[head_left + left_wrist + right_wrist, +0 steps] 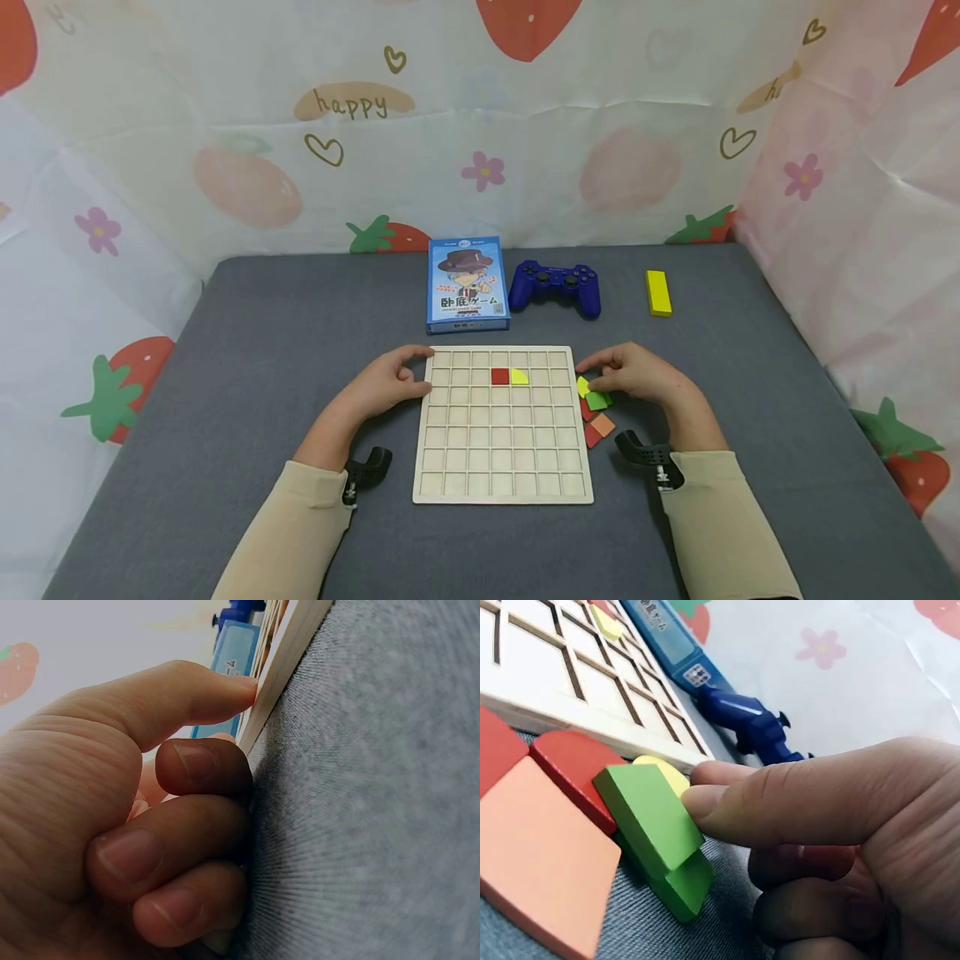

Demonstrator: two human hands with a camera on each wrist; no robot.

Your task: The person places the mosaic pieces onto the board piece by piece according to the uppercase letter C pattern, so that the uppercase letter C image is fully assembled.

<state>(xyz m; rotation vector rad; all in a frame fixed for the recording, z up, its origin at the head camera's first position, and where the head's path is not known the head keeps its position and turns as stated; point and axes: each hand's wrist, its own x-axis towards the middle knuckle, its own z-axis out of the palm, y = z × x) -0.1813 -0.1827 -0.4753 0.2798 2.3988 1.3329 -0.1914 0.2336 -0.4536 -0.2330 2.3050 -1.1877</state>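
A pale wooden grid board [502, 501] lies flat on the table. A red square piece [500, 377] and a yellow quarter-round piece [519, 377] sit side by side in its second row. My left hand [378, 386] touches the board's left edge with thumb and index finger; its other fingers curl under against the cloth. At the upper right edge, my right hand [641, 372] hovers with thumb and index apart. Its thumb tip reaches a green piece [649, 814] and a yellow piece [664, 772], the latter partly hidden. Red pieces [574, 765] and an orange piece [547, 847] lie alongside.
Behind the board lies a blue game box [468, 287], with a dark blue game controller [556, 287] to its right. A yellow block [658, 293] is farther right. Patterned cloth walls [540, 100] rise behind the grey table [300, 308] and along its sides.
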